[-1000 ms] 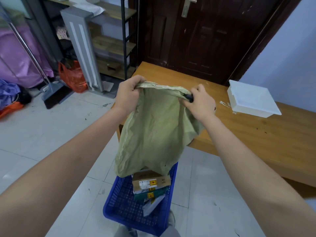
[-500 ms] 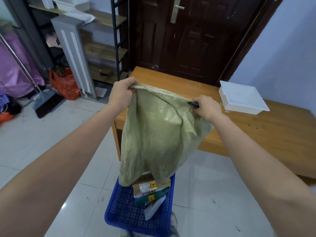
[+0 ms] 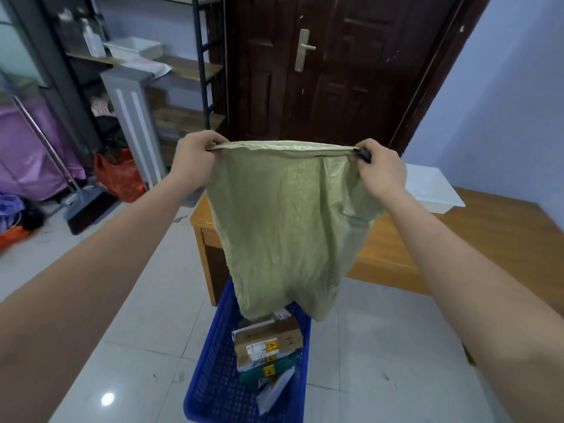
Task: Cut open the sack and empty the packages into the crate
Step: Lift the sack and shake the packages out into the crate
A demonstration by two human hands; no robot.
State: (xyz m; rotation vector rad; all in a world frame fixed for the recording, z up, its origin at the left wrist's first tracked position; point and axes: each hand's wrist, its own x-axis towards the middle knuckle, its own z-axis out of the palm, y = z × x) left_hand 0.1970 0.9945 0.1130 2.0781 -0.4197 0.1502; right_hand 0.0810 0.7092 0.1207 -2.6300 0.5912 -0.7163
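The sack (image 3: 287, 221) hangs limp, long axis vertical, its upper edge stretched level between both grips and its lower end just above the packages (image 3: 268, 346) in the crate (image 3: 210, 374). Package labels carry yellow stickers (print unreadable). Left hand (image 3: 195, 157) pinches one corner; right hand (image 3: 381, 169) clamps the other together with a dark object (image 3: 363, 155).

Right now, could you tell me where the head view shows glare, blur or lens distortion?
Head view: a bright glare spot on the floor tile beside the crate; forearms stretched by wide-angle distortion at the edges; the shelf looks soft; the sack shows mild sheen.
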